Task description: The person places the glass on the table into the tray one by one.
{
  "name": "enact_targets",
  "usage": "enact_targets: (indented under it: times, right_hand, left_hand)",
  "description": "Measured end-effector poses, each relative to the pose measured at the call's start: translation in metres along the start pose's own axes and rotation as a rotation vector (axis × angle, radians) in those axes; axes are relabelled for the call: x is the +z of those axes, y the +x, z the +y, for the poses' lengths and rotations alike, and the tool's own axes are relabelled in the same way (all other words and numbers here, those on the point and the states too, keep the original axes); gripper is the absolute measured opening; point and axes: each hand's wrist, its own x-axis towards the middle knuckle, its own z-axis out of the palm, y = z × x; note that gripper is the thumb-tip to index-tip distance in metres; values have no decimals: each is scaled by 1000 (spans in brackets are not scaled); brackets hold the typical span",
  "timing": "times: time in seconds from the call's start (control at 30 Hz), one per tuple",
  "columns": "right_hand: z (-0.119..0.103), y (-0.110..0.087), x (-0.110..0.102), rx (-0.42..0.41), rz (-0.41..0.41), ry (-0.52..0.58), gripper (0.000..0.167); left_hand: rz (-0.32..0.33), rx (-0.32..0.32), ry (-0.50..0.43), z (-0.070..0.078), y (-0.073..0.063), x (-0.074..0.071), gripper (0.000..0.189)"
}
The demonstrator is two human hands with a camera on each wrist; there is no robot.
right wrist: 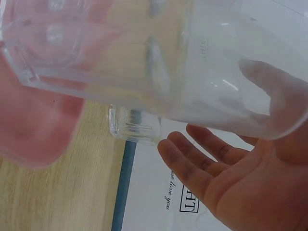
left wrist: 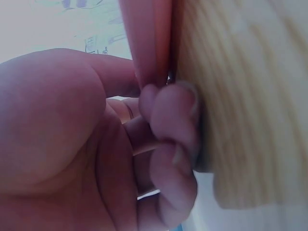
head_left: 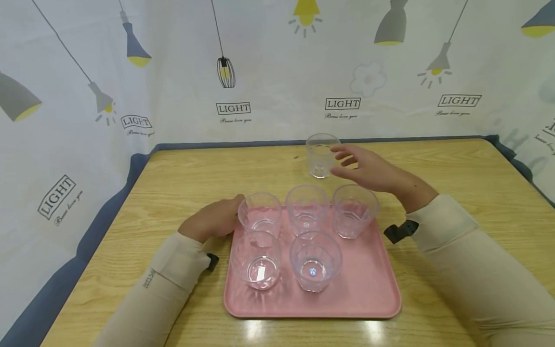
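Note:
My left hand is at the left rim of a pink tray. In the left wrist view, curled fingers and the thumb of that hand grip the tray's edge just above the wood. Several clear plastic cups stand upright on the tray, among them a front-right cup and a back-right cup. Behind the tray, one clear cup stands on the table. My right hand hovers beside it with fingers extended and holds nothing; whether the fingertips touch it I cannot tell.
The wooden table runs back to a white curtain printed with lamps, with a blue lower border. In the right wrist view, a tray cup fills the foreground, close to the right hand.

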Motion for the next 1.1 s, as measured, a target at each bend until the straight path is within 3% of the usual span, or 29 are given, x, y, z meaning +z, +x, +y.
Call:
enact_targets:
  times: [0.57,1.1]
  right_hand:
    - [7,16,-6,100,9,-80,71]
    - [14,32,-8,114,-12,-80,77]
  left_hand:
    - [-4,-9,-2,-2,1,1,19]
    - [-8,-7,-13,-2,2,0,18]
